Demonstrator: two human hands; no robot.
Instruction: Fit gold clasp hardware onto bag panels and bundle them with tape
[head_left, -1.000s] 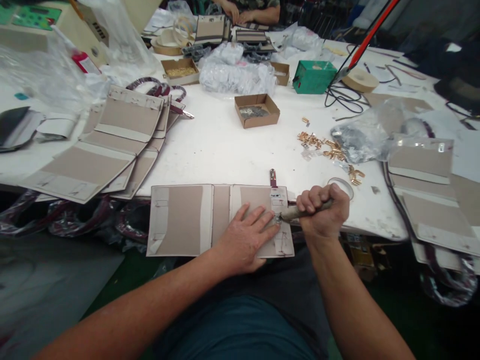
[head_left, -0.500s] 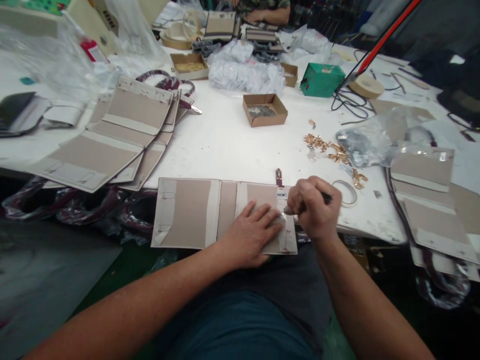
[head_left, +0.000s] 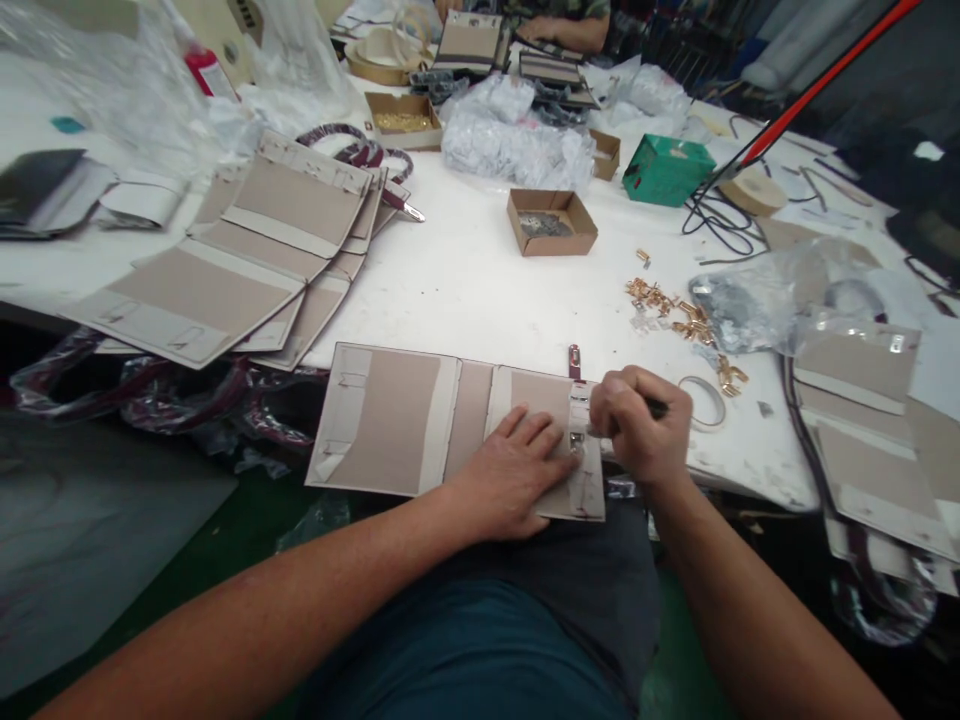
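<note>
An unfolded bag panel (head_left: 397,410) with a beige lining lies at the table's front edge, partly over my lap. My left hand (head_left: 517,465) rests flat on its right section, fingers spread. Beside the fingertips a small metal plate (head_left: 577,440) sits on the pale strip of the panel. My right hand (head_left: 645,420) is closed around a dark-handled tool (head_left: 658,408), mostly hidden by the fist, its tip near the metal plate. From the panel's top edge sticks out a maroon strap tab (head_left: 574,360) with a metal fitting.
Stacked panels (head_left: 262,270) stand left, more panels (head_left: 862,440) right. A cardboard box (head_left: 551,225) of metal pieces sits ahead. Gold fittings (head_left: 664,300), a tape roll (head_left: 703,402) and a plastic bag (head_left: 757,290) lie right. Another person's arm (head_left: 566,32) shows at the back.
The view has shifted slightly. My right hand has drawn back a little from the strip, and the metal plate beside my left fingertips shows more clearly. My left hand stays pressed on the panel.
</note>
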